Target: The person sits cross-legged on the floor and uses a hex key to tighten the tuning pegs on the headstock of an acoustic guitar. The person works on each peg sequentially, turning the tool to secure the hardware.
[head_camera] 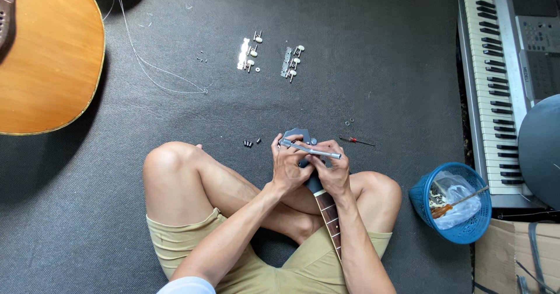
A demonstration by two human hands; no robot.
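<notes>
With the tool gripped by both hands against the headstock, a slip could scratch it.

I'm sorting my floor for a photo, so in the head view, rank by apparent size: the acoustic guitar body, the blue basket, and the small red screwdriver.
1. Acoustic guitar body, though partly cropped.
2. Blue basket.
3. Red screwdriver, by far the smallest.
All lie on the floor, so the order seems reliable.
</notes>
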